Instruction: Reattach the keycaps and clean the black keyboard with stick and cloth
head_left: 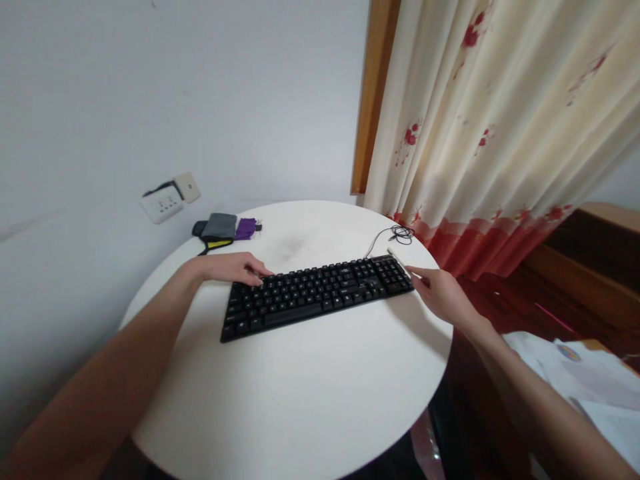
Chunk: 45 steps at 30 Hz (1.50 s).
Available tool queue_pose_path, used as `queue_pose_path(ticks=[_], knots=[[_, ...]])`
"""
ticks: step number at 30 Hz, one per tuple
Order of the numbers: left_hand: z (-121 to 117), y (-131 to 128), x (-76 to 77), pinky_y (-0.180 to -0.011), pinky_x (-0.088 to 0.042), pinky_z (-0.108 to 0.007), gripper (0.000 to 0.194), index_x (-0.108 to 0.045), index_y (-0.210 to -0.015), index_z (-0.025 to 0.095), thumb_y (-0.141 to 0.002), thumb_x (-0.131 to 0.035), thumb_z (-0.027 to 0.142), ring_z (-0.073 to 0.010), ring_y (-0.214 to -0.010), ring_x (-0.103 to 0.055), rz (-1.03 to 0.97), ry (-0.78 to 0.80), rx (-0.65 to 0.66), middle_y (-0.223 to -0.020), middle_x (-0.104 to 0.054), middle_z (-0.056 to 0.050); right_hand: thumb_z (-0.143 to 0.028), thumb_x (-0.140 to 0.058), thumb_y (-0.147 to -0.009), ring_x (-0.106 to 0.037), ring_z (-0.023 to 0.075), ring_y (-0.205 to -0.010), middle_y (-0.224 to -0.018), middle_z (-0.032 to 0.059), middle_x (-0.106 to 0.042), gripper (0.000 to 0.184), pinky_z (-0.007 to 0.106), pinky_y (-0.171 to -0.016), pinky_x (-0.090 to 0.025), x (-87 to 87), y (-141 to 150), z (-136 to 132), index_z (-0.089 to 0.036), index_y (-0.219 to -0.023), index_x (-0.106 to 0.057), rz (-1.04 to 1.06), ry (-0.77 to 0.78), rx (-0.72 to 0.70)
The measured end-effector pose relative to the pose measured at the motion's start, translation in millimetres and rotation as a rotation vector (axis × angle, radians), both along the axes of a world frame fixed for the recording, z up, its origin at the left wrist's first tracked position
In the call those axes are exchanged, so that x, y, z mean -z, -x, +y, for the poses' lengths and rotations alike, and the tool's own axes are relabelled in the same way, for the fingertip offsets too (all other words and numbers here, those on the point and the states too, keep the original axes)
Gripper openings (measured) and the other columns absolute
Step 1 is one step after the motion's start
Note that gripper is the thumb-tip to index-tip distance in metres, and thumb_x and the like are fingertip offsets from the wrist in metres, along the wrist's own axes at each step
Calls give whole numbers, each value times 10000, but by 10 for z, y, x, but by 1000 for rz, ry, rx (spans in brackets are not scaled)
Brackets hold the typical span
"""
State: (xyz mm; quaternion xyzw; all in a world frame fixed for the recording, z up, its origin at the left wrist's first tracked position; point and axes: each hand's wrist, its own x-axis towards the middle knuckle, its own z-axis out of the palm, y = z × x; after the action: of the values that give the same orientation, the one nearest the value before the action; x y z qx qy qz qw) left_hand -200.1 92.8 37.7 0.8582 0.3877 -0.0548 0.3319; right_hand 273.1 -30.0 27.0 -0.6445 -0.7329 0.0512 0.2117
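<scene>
A black keyboard lies at a slant across the white round table. My left hand grips its far left corner, thumb on the top keys and fingers at the back edge. At the keyboard's right end, my right hand pinches a thin, pale stick-like tool between thumb and fingers. The tool's far end lies along the keyboard's right side; its tip is too small to make out. A thin black cable is coiled behind the keyboard's right corner.
Folded grey cloth and a purple cloth lie at the table's back left. A wall socket is beyond them. A patterned curtain hangs at the back right. White bags or papers are at the lower right.
</scene>
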Motion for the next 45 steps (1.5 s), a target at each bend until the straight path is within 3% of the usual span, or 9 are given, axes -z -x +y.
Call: queue_pose_path(ticks=[6, 19, 27, 30, 33, 40, 45], knots=[[-26, -14, -17, -874, -430, -227, 502, -650, -1250, 234, -817, -624, 486, -201, -1003, -613, -4, 1, -3, -1131, -706, -41, -288, -426, -932, -678, 224, -818, -950, 85, -748, 395, 277, -681, -431, 146, 88, 105, -265, -1258, -646, -127, 65, 13], [56, 45, 62, -909, -425, -257, 484, -664, -1233, 258, -811, -630, 493, -225, -1047, -607, -24, 23, -10, -1183, -689, -44, -299, -428, -932, -703, 245, -776, -884, 86, -751, 415, 285, -638, -436, 159, -220, -678, -291, -1306, -606, -225, 157, 3], [28, 24, 26, -920, -426, -263, 477, -657, -1241, 253, -820, -624, 475, -230, -1064, -601, -7, 13, -7, -1199, -682, -46, -309, -427, -917, -695, 253, -787, -894, 98, -751, 438, 302, -670, -471, 148, -284, -850, -225, -1305, -613, -94, 153, -25], [26, 19, 25, -927, -424, -268, 495, -657, -1242, 245, -811, -627, 486, -236, -1067, -597, -3, 8, -6, -1193, -685, -48, -331, -426, -919, -675, 225, -709, -846, 88, -747, 449, 279, -636, -471, 72, -324, -762, -194, -1303, -614, -2, 92, -36], [37, 24, 33, -926, -424, -266, 505, -660, -1240, 245, -808, -625, 502, -239, -1070, -595, 6, 5, -7, -1198, -682, -48, -343, -422, -925, -646, 198, -652, -816, 78, -739, 458, 266, -621, -460, 31, -318, -510, -171, -1305, -610, 38, 26, -10], [2, 9, -9, -836, -438, -230, 485, -657, -1244, 243, -825, -613, 484, -212, -973, -618, 20, -19, 2, -1110, -710, -37, -286, -434, -919, -654, 188, -714, -826, 65, -738, 411, 257, -661, -439, 148, -86, 190, -218, -1265, -644, -36, -9, 12], [-12, -10, -14, -849, -439, -239, 486, -661, -1237, 250, -819, -619, 493, -218, -995, -617, 16, -7, -3, -1106, -713, -34, -288, -430, -926, -683, 232, -828, -951, 93, -747, 409, 277, -671, -430, 229, -40, 152, -268, -1283, -627, -169, 32, 23]])
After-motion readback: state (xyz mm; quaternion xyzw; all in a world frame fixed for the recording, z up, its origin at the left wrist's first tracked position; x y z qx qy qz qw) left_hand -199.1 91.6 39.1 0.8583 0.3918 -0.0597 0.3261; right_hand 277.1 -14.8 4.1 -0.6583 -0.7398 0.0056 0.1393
